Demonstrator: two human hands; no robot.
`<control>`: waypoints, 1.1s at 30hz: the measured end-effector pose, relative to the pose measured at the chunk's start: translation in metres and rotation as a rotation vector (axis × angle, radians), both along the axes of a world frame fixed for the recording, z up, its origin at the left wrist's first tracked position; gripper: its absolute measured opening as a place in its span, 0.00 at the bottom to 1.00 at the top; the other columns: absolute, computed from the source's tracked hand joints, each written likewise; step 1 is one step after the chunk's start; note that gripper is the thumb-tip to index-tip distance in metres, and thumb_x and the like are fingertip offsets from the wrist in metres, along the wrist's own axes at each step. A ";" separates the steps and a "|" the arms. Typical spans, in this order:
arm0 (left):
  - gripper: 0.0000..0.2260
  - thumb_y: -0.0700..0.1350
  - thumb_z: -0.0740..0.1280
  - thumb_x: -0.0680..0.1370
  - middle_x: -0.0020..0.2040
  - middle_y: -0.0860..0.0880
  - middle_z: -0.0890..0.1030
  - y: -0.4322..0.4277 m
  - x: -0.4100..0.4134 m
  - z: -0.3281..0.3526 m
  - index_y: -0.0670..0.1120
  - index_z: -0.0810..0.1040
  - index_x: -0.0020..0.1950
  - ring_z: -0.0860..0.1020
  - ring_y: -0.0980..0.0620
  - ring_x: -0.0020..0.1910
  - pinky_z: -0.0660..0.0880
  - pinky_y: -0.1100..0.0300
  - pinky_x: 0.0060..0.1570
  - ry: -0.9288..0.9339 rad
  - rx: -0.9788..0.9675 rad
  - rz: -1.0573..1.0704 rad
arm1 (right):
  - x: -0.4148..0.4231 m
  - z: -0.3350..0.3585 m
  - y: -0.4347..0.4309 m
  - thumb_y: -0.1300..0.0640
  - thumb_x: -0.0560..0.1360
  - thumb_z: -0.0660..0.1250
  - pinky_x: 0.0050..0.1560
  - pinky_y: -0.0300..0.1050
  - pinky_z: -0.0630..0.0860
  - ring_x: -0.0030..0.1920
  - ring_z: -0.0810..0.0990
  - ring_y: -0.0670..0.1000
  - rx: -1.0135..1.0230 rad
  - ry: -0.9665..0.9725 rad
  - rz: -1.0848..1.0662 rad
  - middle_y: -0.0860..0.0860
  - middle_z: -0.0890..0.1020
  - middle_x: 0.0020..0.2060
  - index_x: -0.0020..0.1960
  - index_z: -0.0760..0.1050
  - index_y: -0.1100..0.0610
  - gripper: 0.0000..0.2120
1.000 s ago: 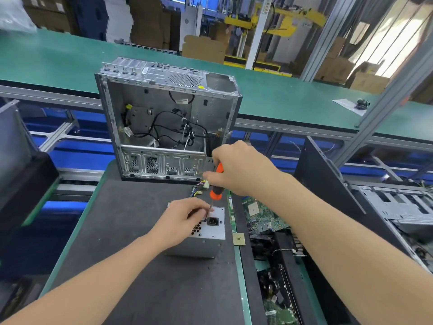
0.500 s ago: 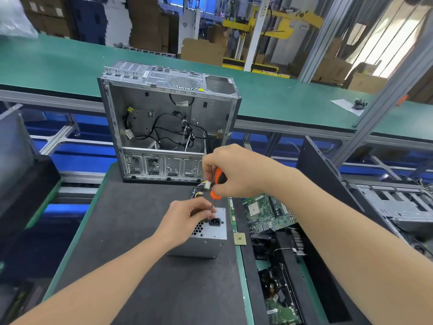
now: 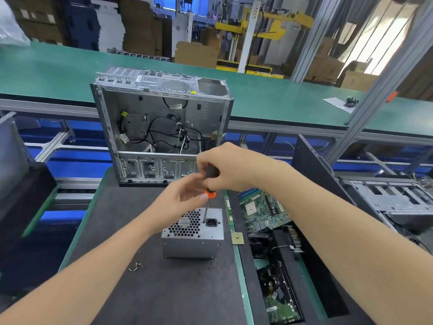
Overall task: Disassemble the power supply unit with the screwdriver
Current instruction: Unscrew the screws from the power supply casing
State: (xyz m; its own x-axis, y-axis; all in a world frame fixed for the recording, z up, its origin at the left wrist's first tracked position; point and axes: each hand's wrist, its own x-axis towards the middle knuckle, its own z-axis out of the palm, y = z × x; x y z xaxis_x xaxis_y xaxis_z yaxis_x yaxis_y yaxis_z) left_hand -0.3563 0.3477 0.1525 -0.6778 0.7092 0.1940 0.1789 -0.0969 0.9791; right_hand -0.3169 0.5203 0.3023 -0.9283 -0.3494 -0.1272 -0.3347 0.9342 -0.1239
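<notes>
A grey metal power supply unit stands on the dark mat, its honeycomb fan grille and black power socket facing up. My right hand grips the black and orange handle of a screwdriver, held upright with its tip on the unit's top face beside the socket. Just above the unit my left hand hovers with relaxed fingers, its fingertips touching the orange collar of the screwdriver.
An open, gutted computer case with loose black cables stands behind the unit. A few loose screws lie on the mat at front left. A motherboard and other parts fill the bin to the right. A green conveyor runs behind.
My left hand has lifted off the unit's top, uncovering the fan grille, and now touches the screwdriver. The screwdriver has stood up straighter over the socket corner.
</notes>
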 end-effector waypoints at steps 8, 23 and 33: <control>0.07 0.35 0.70 0.81 0.52 0.43 0.87 0.009 0.003 0.011 0.43 0.81 0.59 0.87 0.50 0.54 0.81 0.61 0.52 0.046 -0.050 0.090 | 0.006 0.003 -0.005 0.47 0.73 0.69 0.41 0.47 0.77 0.44 0.77 0.49 -0.026 0.039 0.032 0.42 0.76 0.39 0.51 0.75 0.50 0.10; 0.12 0.47 0.71 0.82 0.57 0.49 0.86 0.005 0.001 0.003 0.49 0.80 0.65 0.86 0.50 0.58 0.82 0.50 0.60 0.097 -0.128 0.067 | 0.004 0.005 -0.012 0.55 0.72 0.72 0.31 0.41 0.68 0.37 0.76 0.46 0.036 -0.002 -0.014 0.43 0.77 0.36 0.45 0.75 0.52 0.06; 0.07 0.56 0.71 0.78 0.51 0.51 0.88 0.011 0.006 0.000 0.57 0.84 0.53 0.87 0.51 0.53 0.84 0.48 0.56 0.096 -0.123 0.115 | 0.004 0.000 -0.013 0.45 0.71 0.70 0.34 0.46 0.74 0.40 0.78 0.52 -0.008 0.120 -0.089 0.46 0.76 0.38 0.47 0.75 0.52 0.12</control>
